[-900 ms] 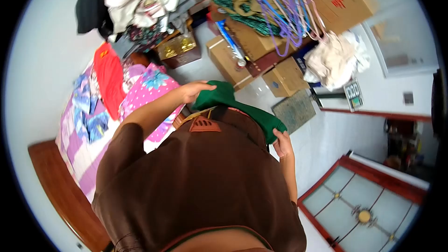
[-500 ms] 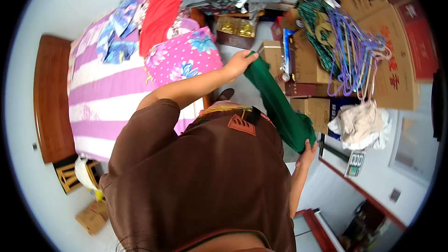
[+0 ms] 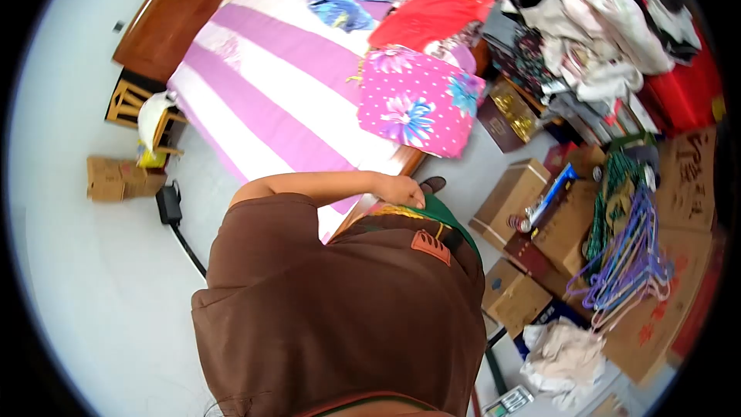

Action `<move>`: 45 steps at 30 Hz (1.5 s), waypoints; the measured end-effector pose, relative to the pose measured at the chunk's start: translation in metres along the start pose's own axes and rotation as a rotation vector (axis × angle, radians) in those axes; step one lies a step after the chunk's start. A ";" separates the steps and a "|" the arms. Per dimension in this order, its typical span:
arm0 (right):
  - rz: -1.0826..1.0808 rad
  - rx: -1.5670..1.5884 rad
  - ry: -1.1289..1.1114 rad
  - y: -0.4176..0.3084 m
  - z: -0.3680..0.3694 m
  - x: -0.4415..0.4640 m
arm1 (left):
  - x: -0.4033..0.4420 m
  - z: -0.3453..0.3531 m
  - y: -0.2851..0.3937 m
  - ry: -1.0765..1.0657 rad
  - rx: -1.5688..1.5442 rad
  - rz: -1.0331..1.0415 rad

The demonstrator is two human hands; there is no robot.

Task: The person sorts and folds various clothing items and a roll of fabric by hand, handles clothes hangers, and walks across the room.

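Left hand (image 3: 403,190): fingers bent, pinching an edge of green cloth (image 3: 446,212).
Right hand: hidden; its grip cannot be told.
Green cloth: beyond the brown shirt's (image 3: 347,301) hem, partly covered by it.
Pink floral fabric (image 3: 421,96): on the striped bed (image 3: 270,81).
Purple hangers (image 3: 631,251): heaped over cardboard boxes (image 3: 559,230).

The green cloth (image 3: 441,209) looks soft and matt, as does the knit-like fabric of the brown shirt (image 3: 340,301), whose patch (image 3: 423,243) resembles smooth leather. The headboard (image 3: 185,8) is polished, glossy wood, while the striped sheet (image 3: 266,81) is smooth matt cloth. Hangers (image 3: 629,255) look like slick plastic; the tan box (image 3: 505,197) is dull cardboard.
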State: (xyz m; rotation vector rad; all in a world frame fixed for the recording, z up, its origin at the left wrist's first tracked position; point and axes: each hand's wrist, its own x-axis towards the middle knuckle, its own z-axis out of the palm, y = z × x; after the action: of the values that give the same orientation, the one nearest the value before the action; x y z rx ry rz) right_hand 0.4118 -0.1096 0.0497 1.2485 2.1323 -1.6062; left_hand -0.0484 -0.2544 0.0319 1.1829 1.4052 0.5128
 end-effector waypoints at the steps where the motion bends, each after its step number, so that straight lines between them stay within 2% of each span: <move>1: -0.019 -0.025 -0.010 0.000 -0.004 0.004 | -0.008 0.002 0.011 0.016 -0.021 -0.049; 5: -0.087 -0.078 -0.004 -0.003 -0.023 0.019 | -0.021 0.012 0.025 0.098 -0.033 -0.091; 8: -0.153 -0.071 0.033 -0.005 -0.038 0.030 | -0.010 0.012 0.012 0.064 0.037 -0.047; 11: -0.239 -0.036 0.094 -0.004 -0.054 0.040 | 0.004 0.005 0.016 0.077 0.259 -0.136; 14: -0.263 0.022 0.155 -0.020 -0.065 0.050 | 0.046 0.013 -0.032 0.560 0.282 0.250; 16: -0.083 0.074 0.164 -0.043 -0.070 0.056 | 0.045 -0.007 0.008 0.522 0.131 0.043; 18: 0.141 0.102 0.167 -0.057 -0.078 0.068 | 0.057 -0.013 0.021 0.653 -0.054 0.033; 21: -0.095 0.377 0.197 -0.070 -0.077 0.092 | 0.084 -0.015 0.033 0.874 -0.203 0.038; 24: -0.102 0.730 0.139 -0.082 -0.082 0.120 | 0.122 -0.011 0.021 1.105 -0.051 0.023; 26: -0.058 0.930 0.128 -0.092 -0.079 0.132 | 0.128 -0.005 0.030 1.063 -0.174 0.056; 28: -0.097 1.028 0.076 -0.111 -0.069 0.141 | 0.124 0.010 0.057 0.894 -0.375 -0.007; 31: -0.074 0.928 0.078 -0.135 -0.047 0.150 | 0.120 0.033 0.095 0.699 -0.268 0.095; 32: -0.095 0.908 0.007 -0.154 -0.042 0.141 | 0.123 0.041 0.105 0.649 -0.371 0.108; 34: -0.203 0.805 0.004 -0.165 -0.027 0.142 | 0.124 0.049 0.127 0.550 -0.569 0.128; 35: -0.177 0.751 0.052 -0.173 -0.023 0.135 | 0.121 0.044 0.140 0.518 -0.516 0.037; 36: -0.153 0.700 0.101 -0.184 -0.020 0.127 | 0.126 0.045 0.141 0.539 -0.534 0.019; 39: -0.146 0.690 0.010 -0.173 -0.025 0.121 | 0.129 0.050 0.159 0.628 -0.532 -0.018; 44: -0.195 0.765 -0.094 -0.153 -0.041 0.102 | 0.160 0.037 0.159 0.056 -0.894 -0.078; 45: -0.212 0.758 -0.065 -0.144 -0.051 0.098 | 0.179 0.045 0.153 0.013 -0.824 -0.074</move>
State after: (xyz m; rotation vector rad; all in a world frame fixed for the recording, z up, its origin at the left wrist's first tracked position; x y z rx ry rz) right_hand 0.2637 -0.0242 0.1118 1.1200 1.6942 -2.6521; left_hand 0.0794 -0.0541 0.0667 0.4571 1.0637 0.9308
